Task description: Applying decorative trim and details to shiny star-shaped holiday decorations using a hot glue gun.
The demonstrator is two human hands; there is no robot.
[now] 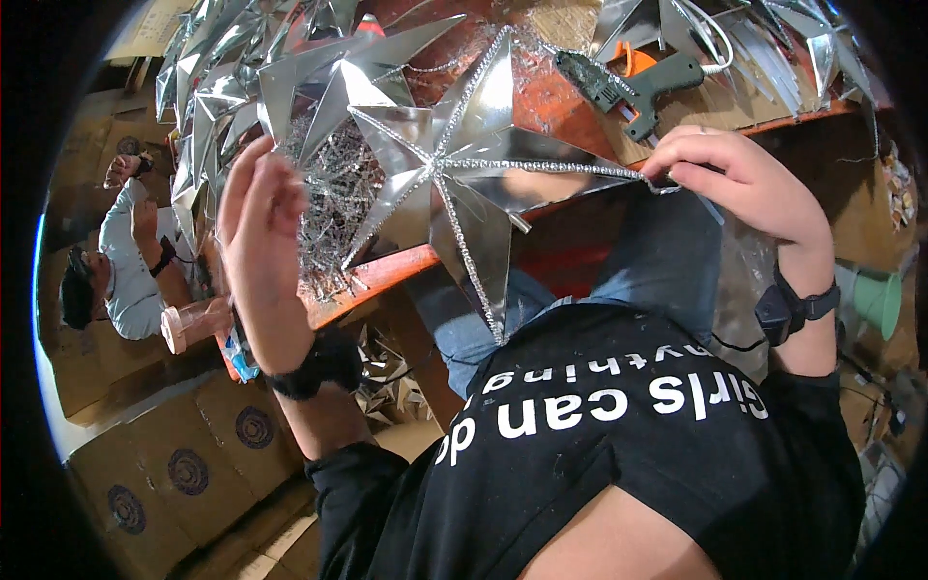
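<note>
A large shiny silver star ornament [474,208] rests over the table edge and my lap. Silver beaded trim runs along its ridges out from the centre. My right hand [735,179] pinches the star's right point, where the trim ends. To the left of the star my left hand [261,217] is raised, its fingers stretched upward and slightly blurred, with nothing visible in them. Beside that hand lies a tangled heap of silver trim [338,188]. Just above my right hand a dark green hot glue gun [633,92] with an orange part lies on the table.
Several more silver stars [217,106] crowd the table's far left. Clear glue sticks [764,77] lie on cardboard at the far right. A co-worker [130,256] sits at the left, near a pinkish cup [188,327]. Cardboard boxes [184,464] stand lower left; a green bin [878,302] is at right.
</note>
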